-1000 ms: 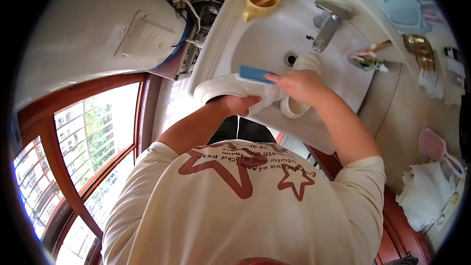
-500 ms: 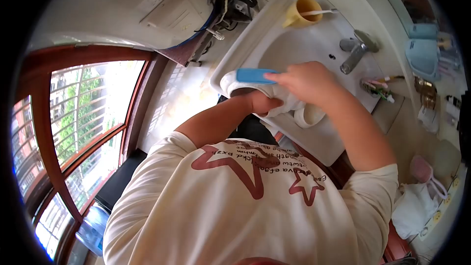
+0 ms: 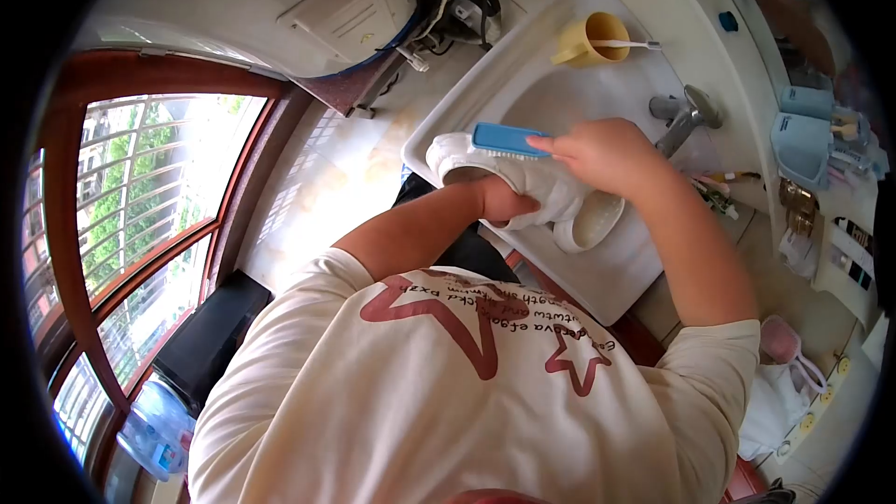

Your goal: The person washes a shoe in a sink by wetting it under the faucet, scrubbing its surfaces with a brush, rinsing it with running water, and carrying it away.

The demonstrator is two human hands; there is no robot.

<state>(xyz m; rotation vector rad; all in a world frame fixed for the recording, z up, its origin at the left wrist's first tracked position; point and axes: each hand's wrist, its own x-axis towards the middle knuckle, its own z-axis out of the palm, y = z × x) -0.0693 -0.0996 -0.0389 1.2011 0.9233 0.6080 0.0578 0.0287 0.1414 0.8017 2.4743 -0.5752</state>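
My left hand (image 3: 504, 200) is closed round the opening edge of a white shoe (image 3: 546, 183) above the sink's near side. My right hand (image 3: 597, 151) grips a blue brush (image 3: 509, 139), its white bristles facing down at the shoe's upper edge. Beside the held shoe, a second white shoe (image 3: 597, 220) lies on the sink's near rim, its opening showing. The white sink (image 3: 644, 266) lies under both hands. Most of the fingers of my right hand are hidden behind its back.
A yellow cup (image 3: 597, 41) with a toothbrush (image 3: 625, 44) stands at the sink's far corner. The metal faucet (image 3: 686, 119) is right of the basin. Blue containers (image 3: 803, 145) sit on the right shelf. A washing machine (image 3: 252, 9) stands at the upper left.
The brush has tilted slightly, and its bristles now show. The whole view has shifted a little. Both hands keep their hold.
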